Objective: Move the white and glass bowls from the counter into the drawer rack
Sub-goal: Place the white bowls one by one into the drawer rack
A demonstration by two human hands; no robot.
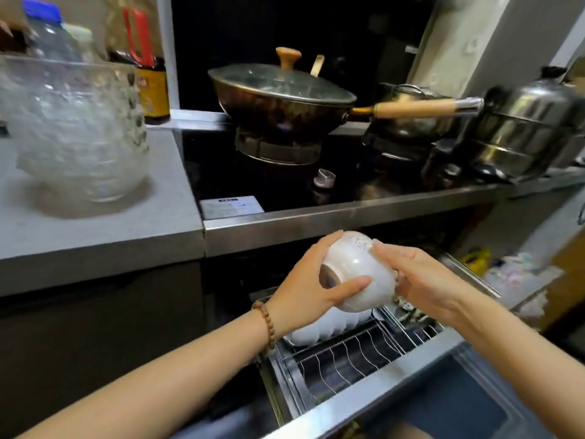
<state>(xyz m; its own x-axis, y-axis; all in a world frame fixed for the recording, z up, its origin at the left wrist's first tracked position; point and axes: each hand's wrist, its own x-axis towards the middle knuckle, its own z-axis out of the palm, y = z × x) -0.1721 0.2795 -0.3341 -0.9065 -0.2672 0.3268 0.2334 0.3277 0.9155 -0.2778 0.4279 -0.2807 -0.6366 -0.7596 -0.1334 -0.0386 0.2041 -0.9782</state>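
A large glass bowl (79, 131) sits on the counter (95, 236) at ten o'clock, not yet moved. Nearer centre, the left hand (304, 280) curls thumb and fingers round a white bowl (357, 274) tipped on its side. The right hand (421, 274), at the bowl's three o'clock, grips its rim. The bowl hangs just above the open drawer rack (348, 356) at five o'clock, where a row of white bowls (323, 327) already stands. The job looks roughly half done.

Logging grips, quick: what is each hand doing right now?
Left hand: grips the white bowl.
Right hand: grips the same bowl, at its rim side.
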